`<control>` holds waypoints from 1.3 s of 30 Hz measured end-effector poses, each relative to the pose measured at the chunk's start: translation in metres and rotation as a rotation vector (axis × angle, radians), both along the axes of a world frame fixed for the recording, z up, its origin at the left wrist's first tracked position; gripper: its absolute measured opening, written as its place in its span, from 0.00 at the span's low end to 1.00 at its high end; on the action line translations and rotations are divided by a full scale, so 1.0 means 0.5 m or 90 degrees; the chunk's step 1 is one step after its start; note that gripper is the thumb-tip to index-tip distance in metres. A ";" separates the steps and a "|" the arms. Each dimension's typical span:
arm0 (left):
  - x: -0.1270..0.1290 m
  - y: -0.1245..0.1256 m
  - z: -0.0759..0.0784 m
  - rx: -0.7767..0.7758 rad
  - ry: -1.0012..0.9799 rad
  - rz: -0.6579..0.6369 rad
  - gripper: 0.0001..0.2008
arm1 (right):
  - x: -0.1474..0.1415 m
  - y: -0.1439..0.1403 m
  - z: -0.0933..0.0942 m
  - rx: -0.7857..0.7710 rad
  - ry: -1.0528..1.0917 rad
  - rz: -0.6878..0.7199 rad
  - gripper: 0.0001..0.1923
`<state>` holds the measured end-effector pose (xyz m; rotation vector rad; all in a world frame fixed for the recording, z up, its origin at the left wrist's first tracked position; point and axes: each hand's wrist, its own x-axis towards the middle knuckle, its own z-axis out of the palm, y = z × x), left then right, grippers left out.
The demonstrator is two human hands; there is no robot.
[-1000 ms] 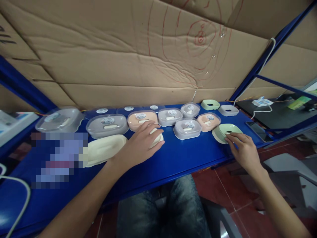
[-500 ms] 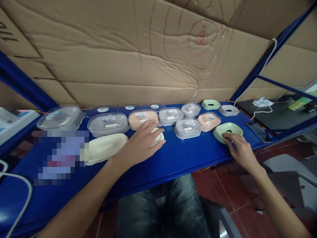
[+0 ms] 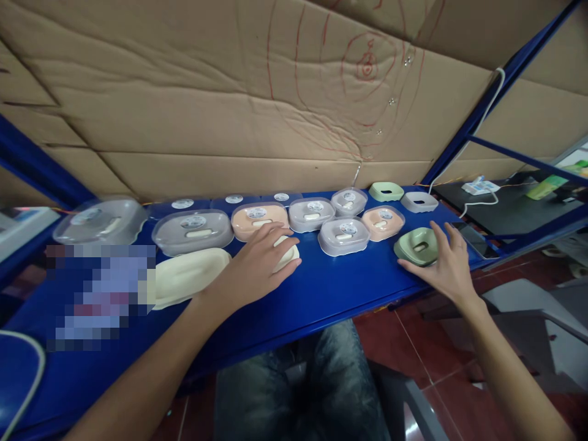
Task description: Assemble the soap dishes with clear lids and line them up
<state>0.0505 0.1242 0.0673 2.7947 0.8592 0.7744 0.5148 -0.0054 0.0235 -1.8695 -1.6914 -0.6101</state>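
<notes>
My left hand (image 3: 261,257) curls over a small cream dish (image 3: 287,254), fingers on top and thumb at its near right side, hiding much of it. At the right, my right hand (image 3: 443,260) spans a green oval soap dish (image 3: 417,246) with thumb and fingers wide apart. The thumb lies at the dish's near left edge and the fingers reach past its right side; firm contact cannot be made out. A small pale piece shows in the slot of this green dish. A longer cream tray (image 3: 188,275) lies left of my left hand.
Behind stand several clear-lidded boxes, among them a grey one (image 3: 344,236), a peach one (image 3: 383,222) and a larger peach one (image 3: 258,220). A second green dish (image 3: 386,191) and a grey slotted dish (image 3: 419,201) sit back right. A phone (image 3: 475,239) lies near the right edge.
My right hand has drawn its fingers out of the middle of the green dish and spread them around its sides. My left hand stays on the cream dish. The view shifts slightly.
</notes>
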 end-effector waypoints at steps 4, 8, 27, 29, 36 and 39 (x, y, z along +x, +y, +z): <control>-0.001 -0.002 0.003 0.004 0.007 0.000 0.17 | 0.023 0.023 -0.023 -0.038 0.095 -0.021 0.61; 0.000 -0.004 0.006 -0.005 -0.001 -0.008 0.17 | 0.029 0.022 -0.045 -0.006 0.114 -0.032 0.51; 0.016 -0.019 0.024 -0.593 -0.484 -0.169 0.36 | -0.423 0.179 0.140 0.169 0.096 0.429 0.56; 0.015 -0.012 0.023 -0.632 -0.573 -0.141 0.38 | -0.484 0.219 0.140 0.127 0.119 0.498 0.58; -0.006 0.022 0.016 -0.533 -0.656 0.099 0.20 | -0.505 0.299 0.134 -0.008 0.335 0.626 0.49; -0.010 0.027 0.016 -0.462 -0.582 0.099 0.19 | -0.488 0.317 0.115 -0.008 0.501 0.594 0.29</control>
